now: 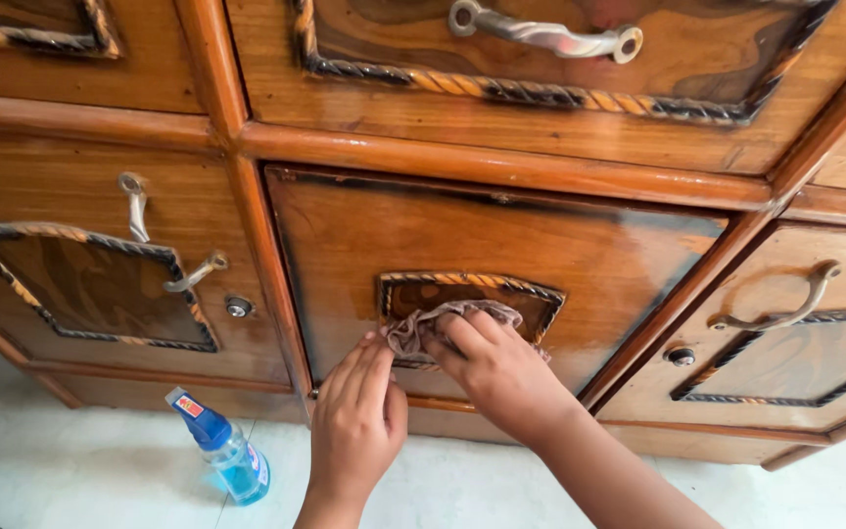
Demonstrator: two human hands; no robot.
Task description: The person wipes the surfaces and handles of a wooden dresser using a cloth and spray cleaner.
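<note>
Cloth contact noted: my right hand (496, 367) clenches a small crumpled pinkish-brown rag (433, 325) and presses it flat against the lower edge of the rope-trimmed inset panel (472, 299) on the glossy brown wooden cabinet door (501, 250), fingers spread over the wad so it stays bunched on the surface. My left hand (356, 421) grasps nothing, fingers together and resting against the door just beside the rag, seemingly for steadying. Both wrists angle up from below; a blue plastic spray bottle (222, 453) lies on the pale floor (70, 470), left of my hands.
</note>
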